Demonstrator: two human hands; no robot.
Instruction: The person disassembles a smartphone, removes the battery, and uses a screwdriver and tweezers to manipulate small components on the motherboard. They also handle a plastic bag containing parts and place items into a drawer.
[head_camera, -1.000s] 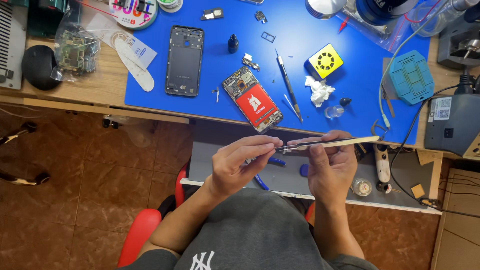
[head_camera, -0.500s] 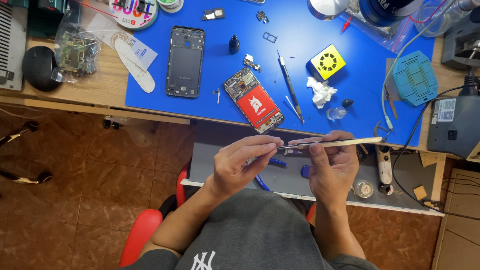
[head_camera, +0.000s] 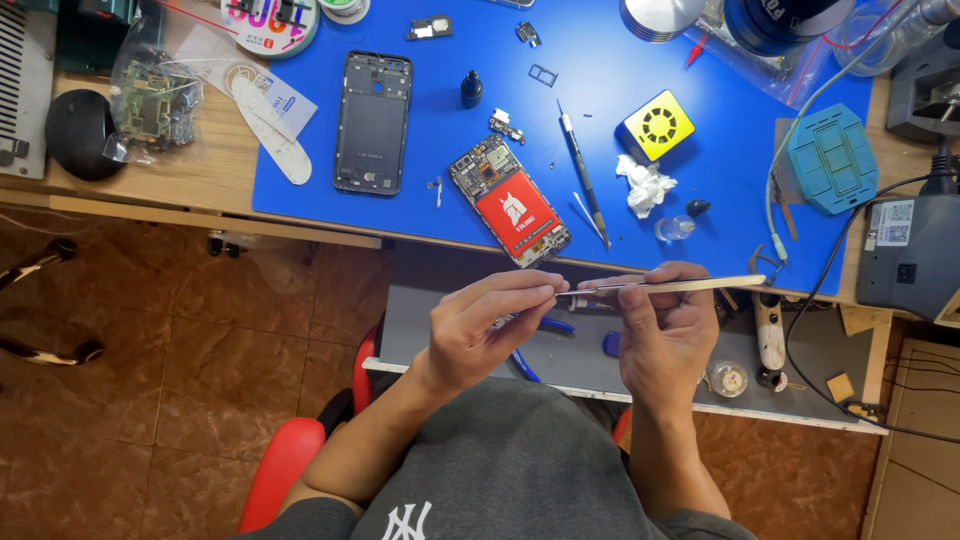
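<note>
1. While we look down from the head camera, we see our left hand and right hand raised side by side over the grey drawer tray that sits below the front edge of the desk.
2. We hold a pair of tweezers in the right hand, its fingers closed around the middle of the tool, which lies almost level with its broad end pointing right.
3. We have the left hand curled, thumb and forefinger pinched together right at the thin tip of the tweezers; whether a small part sits between them we cannot tell.
4. We see an opened phone with a red battery lying tilted on the blue mat, just beyond the hands.
5. We find a dark phone back cover to its left, upright on the mat and well apart from the hands.
6. We note a thin screwdriver, a crumpled white tissue and a small yellow square box to the right of the opened phone.
7. We also see a teal square pad near the mat's right edge and a bagged circuit board at the desk's left.
8. We spot a blue-handled tool in the tray, partly hidden by the left hand.
</note>
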